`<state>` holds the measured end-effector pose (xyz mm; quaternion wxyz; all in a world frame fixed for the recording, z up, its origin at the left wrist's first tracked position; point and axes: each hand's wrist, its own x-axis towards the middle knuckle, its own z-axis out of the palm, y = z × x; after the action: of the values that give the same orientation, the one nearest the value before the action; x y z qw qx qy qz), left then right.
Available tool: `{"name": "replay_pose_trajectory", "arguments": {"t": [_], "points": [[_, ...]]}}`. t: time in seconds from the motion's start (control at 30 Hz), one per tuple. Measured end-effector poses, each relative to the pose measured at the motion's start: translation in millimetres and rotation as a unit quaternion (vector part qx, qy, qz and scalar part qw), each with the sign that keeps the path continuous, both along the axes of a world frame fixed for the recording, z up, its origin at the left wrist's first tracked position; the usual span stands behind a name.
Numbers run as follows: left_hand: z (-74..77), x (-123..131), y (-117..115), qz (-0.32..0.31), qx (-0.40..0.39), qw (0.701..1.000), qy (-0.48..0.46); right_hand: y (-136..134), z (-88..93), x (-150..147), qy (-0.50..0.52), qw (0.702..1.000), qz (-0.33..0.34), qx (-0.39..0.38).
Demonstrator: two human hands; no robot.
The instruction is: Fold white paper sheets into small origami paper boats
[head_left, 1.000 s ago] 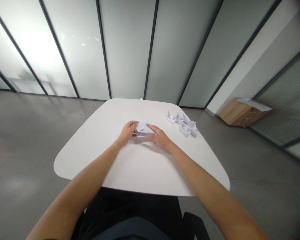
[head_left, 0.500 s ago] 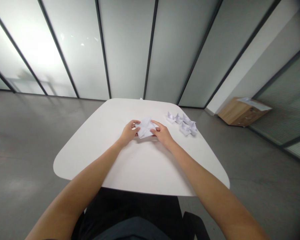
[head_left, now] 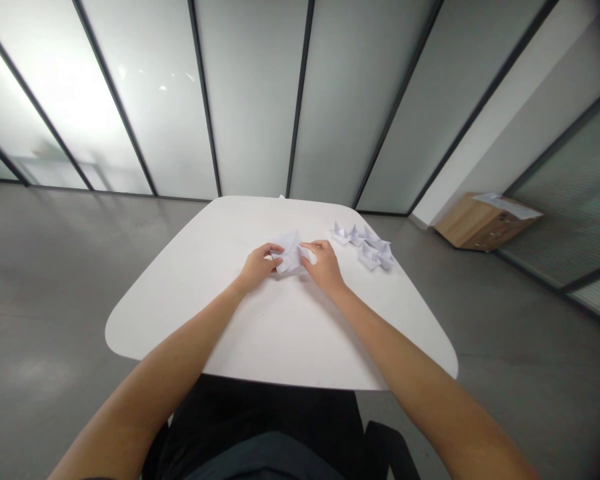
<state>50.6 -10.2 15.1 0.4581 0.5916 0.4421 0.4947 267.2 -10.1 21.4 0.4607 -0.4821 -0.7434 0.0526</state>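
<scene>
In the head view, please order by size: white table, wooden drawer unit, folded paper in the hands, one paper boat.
White table, wooden drawer unit, folded paper, paper boat. Farther off, the wooden drawer unit's true size stays unsure.

Office with frosted glass partitions (head_left: 253, 100)

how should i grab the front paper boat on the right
Probably pinch the front paper boat by its raised top edge with the fingers, coming from above on the near side: that edge stands clear of the table, while the other paper boats crowd its far side.
</scene>
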Motion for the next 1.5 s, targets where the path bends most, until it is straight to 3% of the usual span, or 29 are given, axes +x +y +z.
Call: {"name": "replay_pose_trajectory", "arguments": {"t": [0.17, 0.5, 0.73, 1.0, 1.17, 1.5], "points": [[-0.7, -1.7, 1.6, 0.028, 0.023, 0.999, 0.038, -10.9, 7.4, -10.5, -0.052, 0.996, 0.067, -0.014], [6.0, 1.0, -12.9, -0.074, 0.011, 0.996, 0.043, -11.0, 1.3, -14.1, -0.031, 0.993, 0.103, -0.057], [12.0, 0.5, -16.0, -0.096, 0.034, 0.994, 0.047, -9.5, -2.4, -12.4, 0.017, 0.99, 0.109, -0.091], [9.5, -1.9, -12.5, -0.062, 0.025, 0.998, 0.019, -11.1, 0.2, -13.0, 0.033, 0.989, 0.108, -0.094], [7.6, -2.3, -9.4, -0.033, 0.046, 0.998, 0.035, -17.1, 5.8, -17.2, 0.068, 0.981, 0.119, -0.135], [4.1, 1.9, -7.1, -0.015, 0.086, 0.995, 0.052, -6.3, -5.0, -15.3, 0.116, 0.971, 0.101, -0.185]]}}
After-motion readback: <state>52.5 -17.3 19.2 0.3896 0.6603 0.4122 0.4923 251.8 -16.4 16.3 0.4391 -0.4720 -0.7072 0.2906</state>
